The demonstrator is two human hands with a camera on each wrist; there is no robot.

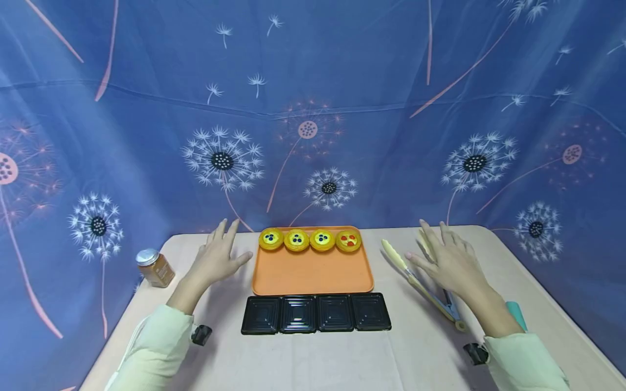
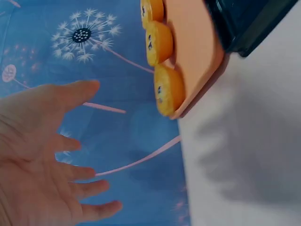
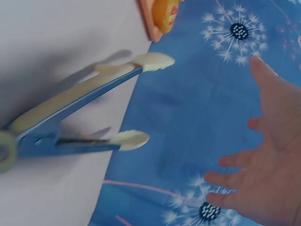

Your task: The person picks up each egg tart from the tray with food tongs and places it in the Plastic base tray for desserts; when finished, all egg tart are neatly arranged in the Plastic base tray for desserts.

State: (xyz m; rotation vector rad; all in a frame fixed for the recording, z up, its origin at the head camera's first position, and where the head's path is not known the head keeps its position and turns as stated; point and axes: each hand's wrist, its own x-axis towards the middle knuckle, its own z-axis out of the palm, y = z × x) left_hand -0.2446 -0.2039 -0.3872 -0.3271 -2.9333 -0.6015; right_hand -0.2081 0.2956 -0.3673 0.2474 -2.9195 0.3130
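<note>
My left hand (image 1: 215, 258) hovers over the table left of the orange tray (image 1: 313, 271), its fingers spread and nothing in them. Likewise spread and holding nothing, my right hand (image 1: 452, 263) is above the cream-tipped tongs (image 1: 415, 282), overlapping them in the head view. The tongs' arms stand apart in the right wrist view. Along the tray's far side sits a row of egg tarts: three with blue dots, such as the leftmost tart (image 1: 271, 239), and one tart with red pieces (image 1: 348, 241) at the right end. In front of the tray lies a black container with four square compartments (image 1: 298, 315).
A jar with a silver lid and brown contents (image 1: 155, 267) stands at the table's left edge. Behind my right wrist a teal object (image 1: 515, 315) is partly hidden. A blue dandelion-print cloth (image 1: 313, 81) hangs behind the pale table (image 1: 313, 364).
</note>
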